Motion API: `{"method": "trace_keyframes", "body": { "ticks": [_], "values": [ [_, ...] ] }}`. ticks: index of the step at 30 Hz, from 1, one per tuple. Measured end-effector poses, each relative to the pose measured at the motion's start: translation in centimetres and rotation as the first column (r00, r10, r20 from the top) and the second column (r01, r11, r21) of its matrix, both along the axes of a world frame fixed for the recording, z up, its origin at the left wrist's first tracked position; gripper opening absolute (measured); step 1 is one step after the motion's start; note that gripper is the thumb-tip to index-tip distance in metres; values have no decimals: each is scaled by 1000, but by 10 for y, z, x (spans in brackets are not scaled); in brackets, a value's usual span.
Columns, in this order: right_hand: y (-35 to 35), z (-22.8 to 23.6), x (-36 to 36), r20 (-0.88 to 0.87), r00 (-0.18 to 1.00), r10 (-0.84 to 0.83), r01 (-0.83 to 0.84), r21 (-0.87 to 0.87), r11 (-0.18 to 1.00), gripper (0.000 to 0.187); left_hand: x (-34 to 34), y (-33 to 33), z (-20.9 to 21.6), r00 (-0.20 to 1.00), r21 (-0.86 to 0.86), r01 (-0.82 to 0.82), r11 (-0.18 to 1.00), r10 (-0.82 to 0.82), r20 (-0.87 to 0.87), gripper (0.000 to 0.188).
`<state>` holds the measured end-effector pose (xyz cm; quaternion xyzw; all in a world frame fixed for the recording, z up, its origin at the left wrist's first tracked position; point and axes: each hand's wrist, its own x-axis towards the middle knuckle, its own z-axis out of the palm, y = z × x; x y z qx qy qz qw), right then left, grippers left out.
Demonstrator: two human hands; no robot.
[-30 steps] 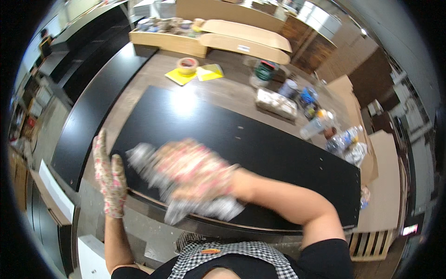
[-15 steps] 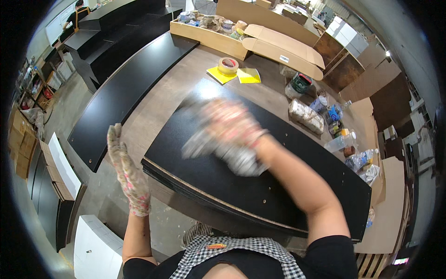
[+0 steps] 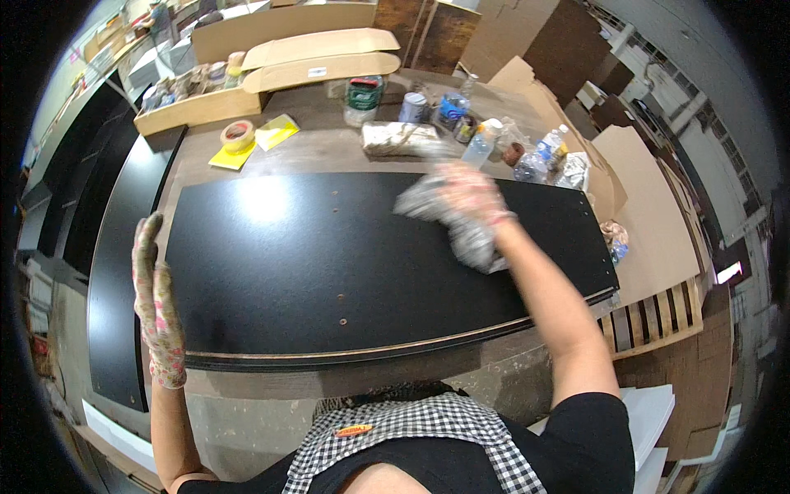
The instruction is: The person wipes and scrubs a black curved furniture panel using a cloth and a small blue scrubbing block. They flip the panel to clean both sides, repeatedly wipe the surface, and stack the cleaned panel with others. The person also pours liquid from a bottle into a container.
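Observation:
A glossy black panel [image 3: 271, 263] lies flat in front of me, on top of other black boards whose edges show along its near side. My right hand [image 3: 469, 193], in a floral glove and blurred by motion, is closed on a grey cloth [image 3: 477, 239] against the right part of the panel. Beside the panel's left end is my left hand [image 3: 158, 305], also in a floral glove with dark-stained fingers. Its fingers point upward, stretched out, and nothing is in them.
Beyond the panel stand a green-labelled jar [image 3: 363, 100], a wrapped white bundle [image 3: 399, 138] and several bottles [image 3: 482, 144]. Tape [image 3: 238, 135] sits on yellow sheets at the back left, near a wooden tray [image 3: 197, 114]. Another black panel [image 3: 123, 272] lies left; a slatted pallet [image 3: 658, 319] is at right.
My view has turned to the right. My right hand has carried the cloth across the panel toward its right end. My left hand is still raised near the left end.

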<state>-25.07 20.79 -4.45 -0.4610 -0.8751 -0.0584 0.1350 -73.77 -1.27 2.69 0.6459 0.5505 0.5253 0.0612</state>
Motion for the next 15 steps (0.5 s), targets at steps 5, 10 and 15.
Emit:
{"method": "trace_keyframes", "body": {
  "ticks": [5, 10, 15],
  "values": [
    [2, 34, 149, 47, 599, -800, 779, -264, 568, 55, 67, 28, 16, 928, -90, 167, 982, -188, -323, 46],
    [-51, -2, -43, -100, 920, 379, -341, 274, 899, 52, 191, 75, 31, 819, -197, 373, 907, -422, -389, 51],
    [22, -22, 155, -94, 994, 51, -44, 70, 997, 53, 282, 91, 23, 777, -232, 405, 884, -467, -423, 49]
  ]
}}
